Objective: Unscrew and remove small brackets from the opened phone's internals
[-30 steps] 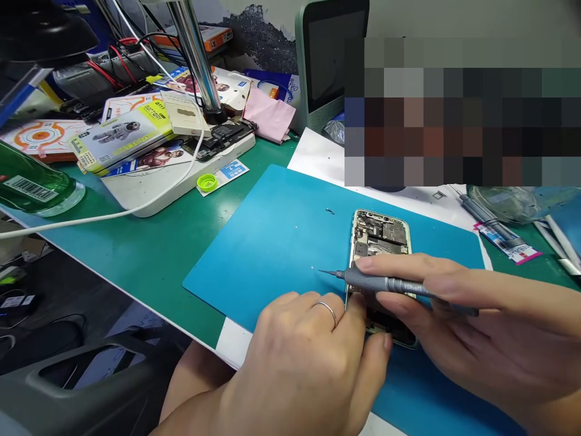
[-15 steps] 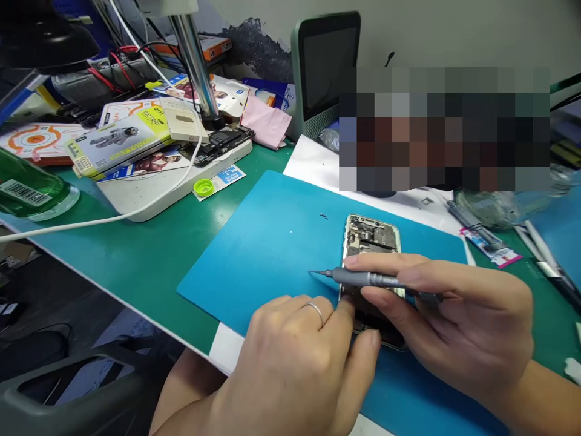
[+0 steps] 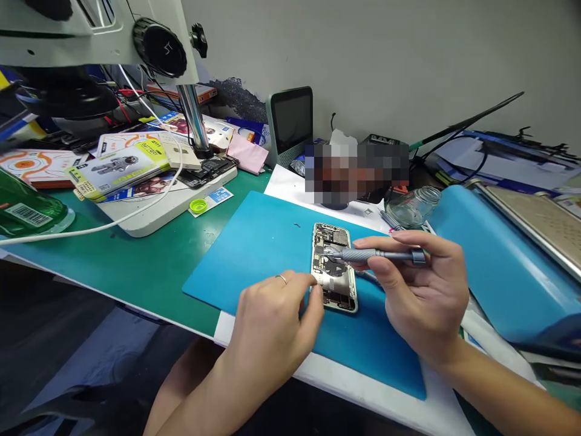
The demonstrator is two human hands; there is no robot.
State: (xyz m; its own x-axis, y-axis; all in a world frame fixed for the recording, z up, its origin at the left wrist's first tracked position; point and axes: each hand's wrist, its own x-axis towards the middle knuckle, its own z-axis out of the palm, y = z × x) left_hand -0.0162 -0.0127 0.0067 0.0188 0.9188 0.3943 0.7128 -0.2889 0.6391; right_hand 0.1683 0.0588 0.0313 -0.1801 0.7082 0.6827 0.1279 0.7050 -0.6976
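Observation:
An opened phone (image 3: pixel 333 269) with its boards and parts showing lies on a blue work mat (image 3: pixel 263 248). My left hand (image 3: pixel 272 327), a ring on one finger, curls against the phone's left edge and grips it with thumb and fingertips. In my right hand (image 3: pixel 420 290) is a grey precision screwdriver (image 3: pixel 376 255), pinched between thumb and fingers. It lies nearly level, and its tip points left over the upper half of the phone's inside.
A microscope (image 3: pixel 91 36) on a white base (image 3: pixel 149 212) stands at the back left among boxes (image 3: pixel 118 169) and cables. A green bottle (image 3: pixel 27 206) is at far left. A small screen (image 3: pixel 290 124), a glass jar (image 3: pixel 413 207) and a rolled blue mat (image 3: pixel 499 260) lie behind and right.
The view has pulled back and up. My right hand has shifted so the screwdriver tip, earlier pointing out past the phone's left edge, now sits over the phone's inside. The left hand stays at the phone.

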